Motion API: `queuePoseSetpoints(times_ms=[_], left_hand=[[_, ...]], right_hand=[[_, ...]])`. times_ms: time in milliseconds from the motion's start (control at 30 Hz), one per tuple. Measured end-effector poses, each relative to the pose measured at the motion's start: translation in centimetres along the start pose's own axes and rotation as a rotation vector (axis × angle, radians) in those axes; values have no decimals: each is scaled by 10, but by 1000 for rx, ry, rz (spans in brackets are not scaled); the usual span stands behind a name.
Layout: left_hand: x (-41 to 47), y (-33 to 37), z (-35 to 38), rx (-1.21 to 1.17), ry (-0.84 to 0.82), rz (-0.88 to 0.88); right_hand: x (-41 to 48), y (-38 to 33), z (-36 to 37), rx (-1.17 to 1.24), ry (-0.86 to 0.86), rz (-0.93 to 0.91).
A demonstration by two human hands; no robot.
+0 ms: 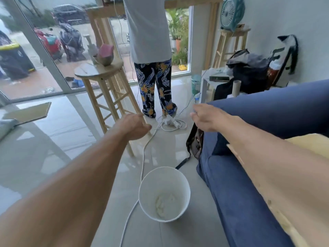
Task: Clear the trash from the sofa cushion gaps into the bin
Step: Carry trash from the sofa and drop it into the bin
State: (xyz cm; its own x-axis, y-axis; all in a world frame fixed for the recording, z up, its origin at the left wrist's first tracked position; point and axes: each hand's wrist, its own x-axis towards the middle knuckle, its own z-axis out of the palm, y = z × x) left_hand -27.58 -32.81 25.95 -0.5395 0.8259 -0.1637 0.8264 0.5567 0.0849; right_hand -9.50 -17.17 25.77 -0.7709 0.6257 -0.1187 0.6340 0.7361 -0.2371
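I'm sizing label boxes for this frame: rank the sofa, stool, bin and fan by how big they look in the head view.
1. sofa
2. stool
3. bin
4. fan, cut off by the top edge
The stool and bin are unsure: the bin is nearer the camera.

White bin (pixel 164 193) upright on floor beside blue sofa (pixel 249 202), crumpled trash (pixel 162 204) inside.

The left hand (pixel 132 126) and right hand (pixel 207 118) are bare, and so are both long forearms (uncovered right down to the picture's lower edge); the fingers are blurred.
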Motion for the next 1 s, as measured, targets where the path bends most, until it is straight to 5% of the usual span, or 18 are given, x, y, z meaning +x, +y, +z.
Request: queuePoseSetpoints(times_ms=[467,800,1000], left_hand=[[-45,99,-278,-17,144,103],[-24,207,-286,24,135,357],[-32,302,-276,22,76,660]], right_hand=[[-80,-2,-276,0,160,83],[-171,81,-313,-28,245,404],[-260,115,-312,-2,284,714]])
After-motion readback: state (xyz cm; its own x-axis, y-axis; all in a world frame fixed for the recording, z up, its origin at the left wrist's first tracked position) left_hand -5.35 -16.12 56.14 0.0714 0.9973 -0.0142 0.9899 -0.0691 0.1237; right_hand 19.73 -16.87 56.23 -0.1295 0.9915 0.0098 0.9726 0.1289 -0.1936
